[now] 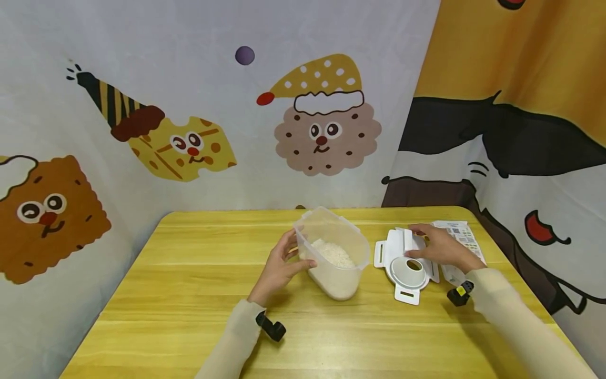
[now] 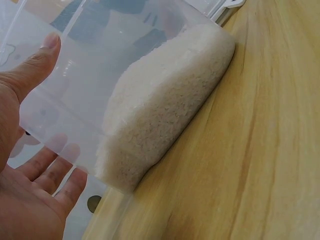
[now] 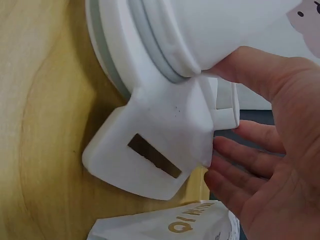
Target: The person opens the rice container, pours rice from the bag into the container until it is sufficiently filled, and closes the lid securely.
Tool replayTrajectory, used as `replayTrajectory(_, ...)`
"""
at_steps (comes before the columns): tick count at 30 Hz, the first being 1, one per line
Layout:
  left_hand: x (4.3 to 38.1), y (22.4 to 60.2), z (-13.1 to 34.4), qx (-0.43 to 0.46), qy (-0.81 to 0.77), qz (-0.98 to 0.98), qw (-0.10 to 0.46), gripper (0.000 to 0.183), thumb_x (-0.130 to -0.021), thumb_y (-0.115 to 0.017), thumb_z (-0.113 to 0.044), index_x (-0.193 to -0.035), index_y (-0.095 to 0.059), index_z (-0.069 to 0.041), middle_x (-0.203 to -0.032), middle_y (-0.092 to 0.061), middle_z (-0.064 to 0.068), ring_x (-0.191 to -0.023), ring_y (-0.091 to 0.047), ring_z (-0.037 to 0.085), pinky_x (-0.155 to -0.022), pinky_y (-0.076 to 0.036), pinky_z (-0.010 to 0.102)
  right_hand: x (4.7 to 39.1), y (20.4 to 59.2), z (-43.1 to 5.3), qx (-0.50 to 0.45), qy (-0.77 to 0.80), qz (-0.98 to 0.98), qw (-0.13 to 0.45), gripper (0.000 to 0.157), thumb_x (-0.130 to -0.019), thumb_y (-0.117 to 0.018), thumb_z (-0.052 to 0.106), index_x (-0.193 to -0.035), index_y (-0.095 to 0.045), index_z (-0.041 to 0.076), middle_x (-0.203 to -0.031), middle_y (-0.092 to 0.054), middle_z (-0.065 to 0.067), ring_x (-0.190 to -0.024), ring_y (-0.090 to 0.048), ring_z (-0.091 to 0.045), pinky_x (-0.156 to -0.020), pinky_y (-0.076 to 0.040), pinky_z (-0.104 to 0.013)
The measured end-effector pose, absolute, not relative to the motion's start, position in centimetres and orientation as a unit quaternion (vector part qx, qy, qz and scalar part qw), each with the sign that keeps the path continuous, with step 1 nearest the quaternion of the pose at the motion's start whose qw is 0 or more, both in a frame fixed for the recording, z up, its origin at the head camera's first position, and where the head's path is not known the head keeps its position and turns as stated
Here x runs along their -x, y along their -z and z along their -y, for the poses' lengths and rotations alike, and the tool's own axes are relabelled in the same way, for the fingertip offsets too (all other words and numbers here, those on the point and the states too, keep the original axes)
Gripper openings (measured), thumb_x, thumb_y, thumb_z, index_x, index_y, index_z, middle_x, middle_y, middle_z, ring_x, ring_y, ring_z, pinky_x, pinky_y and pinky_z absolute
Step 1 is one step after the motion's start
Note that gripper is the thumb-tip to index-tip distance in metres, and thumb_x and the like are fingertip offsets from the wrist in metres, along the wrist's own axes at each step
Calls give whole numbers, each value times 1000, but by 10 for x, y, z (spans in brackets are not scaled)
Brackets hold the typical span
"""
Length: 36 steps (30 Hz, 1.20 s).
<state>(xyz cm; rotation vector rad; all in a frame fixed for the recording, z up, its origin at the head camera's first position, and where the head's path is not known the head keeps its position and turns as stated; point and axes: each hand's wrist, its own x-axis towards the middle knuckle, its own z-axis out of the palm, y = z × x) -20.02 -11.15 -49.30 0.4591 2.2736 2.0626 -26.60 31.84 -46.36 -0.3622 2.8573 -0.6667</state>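
Observation:
A clear plastic container (image 1: 356, 239) stands on the table with white rice (image 1: 333, 253) in its lower part. My left hand (image 1: 283, 263) holds its left side, the thumb on the near wall and the fingers round the far side; the left wrist view shows the fingertips partly through the clear wall. To the right lies a white plastic lid (image 1: 394, 247) with slotted side tabs and a round collar (image 1: 400, 270) round a hole. My right hand (image 1: 442, 246) grips the lid's raised flap, with its thumb against the raised part and its fingers at the far edge in the right wrist view.
A white printed packet (image 1: 466, 237) lies beyond the right hand, partly hidden by it; gold letters show on the packet (image 3: 165, 220) in the right wrist view. Everything stands on a wood-grain table (image 1: 203, 273). A cartoon-printed curtain (image 1: 199, 63) hangs behind the table.

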Motion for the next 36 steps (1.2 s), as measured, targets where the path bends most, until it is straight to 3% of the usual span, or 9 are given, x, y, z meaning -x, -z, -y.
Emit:
replayTrajectory(22, 200, 496, 112, -152, -662, -734, 23, 83, -85, -86, -18, -153, -42, -37, -153, -50, 8, -138, -49, 23, -121, -39, 51, 262, 472, -315, 121, 233, -963, 59, 92, -81, -84, 52, -149, -50, 1, -148, -52, -28, -130, -54, -49, -105, -49, -64)
replayTrajectory(36, 200, 494, 112, -154, -665, -730, 21, 83, -85, -86, -19, -153, -43, -37, -153, -50, 10, -138, -49, 23, -121, -40, 50, 259, 433, -313, 155, 242, -958, 20, 92, -82, -82, 55, -148, -49, 0, -150, -50, -26, -133, -52, -50, -108, -47, -64)
